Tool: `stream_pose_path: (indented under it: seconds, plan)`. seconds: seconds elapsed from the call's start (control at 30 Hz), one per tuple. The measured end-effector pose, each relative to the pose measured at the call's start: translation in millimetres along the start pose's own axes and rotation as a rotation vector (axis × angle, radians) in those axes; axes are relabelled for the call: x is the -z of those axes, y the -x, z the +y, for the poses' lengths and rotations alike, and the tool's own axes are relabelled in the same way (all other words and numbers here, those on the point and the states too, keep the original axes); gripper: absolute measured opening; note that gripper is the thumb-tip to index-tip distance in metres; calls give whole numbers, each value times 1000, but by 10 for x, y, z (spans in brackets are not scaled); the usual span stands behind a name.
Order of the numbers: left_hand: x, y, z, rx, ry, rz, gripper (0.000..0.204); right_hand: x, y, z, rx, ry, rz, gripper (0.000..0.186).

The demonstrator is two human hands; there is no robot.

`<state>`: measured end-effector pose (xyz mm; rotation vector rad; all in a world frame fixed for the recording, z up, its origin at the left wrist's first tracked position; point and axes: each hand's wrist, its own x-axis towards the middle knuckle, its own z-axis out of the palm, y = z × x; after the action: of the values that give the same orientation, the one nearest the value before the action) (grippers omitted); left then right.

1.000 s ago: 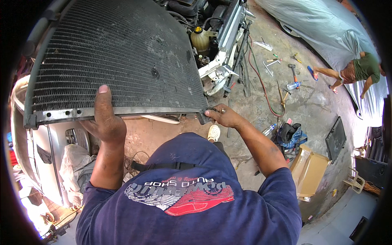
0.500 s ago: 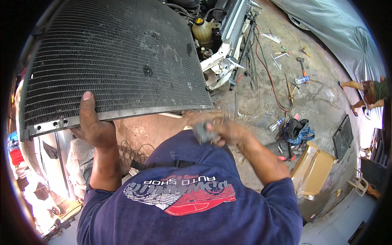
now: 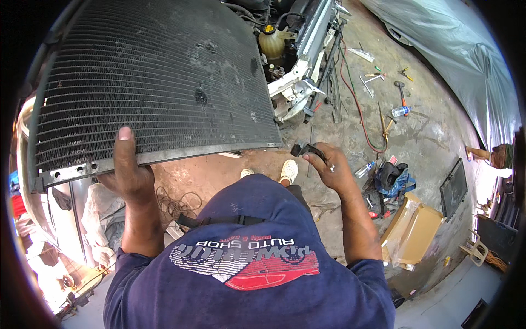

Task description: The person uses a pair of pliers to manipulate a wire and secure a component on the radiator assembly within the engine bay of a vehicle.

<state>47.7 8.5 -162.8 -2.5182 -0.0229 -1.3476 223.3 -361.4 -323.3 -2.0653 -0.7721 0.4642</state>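
Note:
A large dark finned radiator core [image 3: 159, 82] fills the upper left, its pale metal edge strip facing me. My left hand [image 3: 130, 172] grips that strip near its left end, thumb on top of the fins and fingers underneath, out of sight. Just off the core's right corner, my right hand [image 3: 331, 164] is closed on a small black bracket-like piece [image 3: 308, 149]. Its exact kind is unclear. The piece and the core are apart.
Beyond the core is a car's open front with a coolant tank [image 3: 272, 44] and white frame metal [image 3: 293, 88]. On the floor at right lie a hammer [image 3: 404, 98], hose [image 3: 356, 104], bag [image 3: 392, 181] and cardboard box [image 3: 413, 230]. A person's leg [image 3: 482, 154] shows at far right.
My right hand has moved right and up, away from my body, with the black piece still in it. My left hand keeps its hold on the radiator core.

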Motion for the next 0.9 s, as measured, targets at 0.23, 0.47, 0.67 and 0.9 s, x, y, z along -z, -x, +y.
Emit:
stream_pose_path:
  seconds: [0.23, 0.47, 0.67, 0.9]
  plan:
    - [18, 123, 230, 874, 1011, 165, 66, -50, 71, 156, 75, 145, 118, 21]
    - [41, 214, 308, 940, 1018, 119, 73, 59, 16, 344, 111, 165, 145, 24]
    - [161, 508, 444, 1062, 920, -241, 76, 198, 61, 685, 18, 7, 96, 26]
    - [302, 41, 1190, 1072, 807, -1486, 53, 271, 246, 1063, -314, -403, 54, 28]
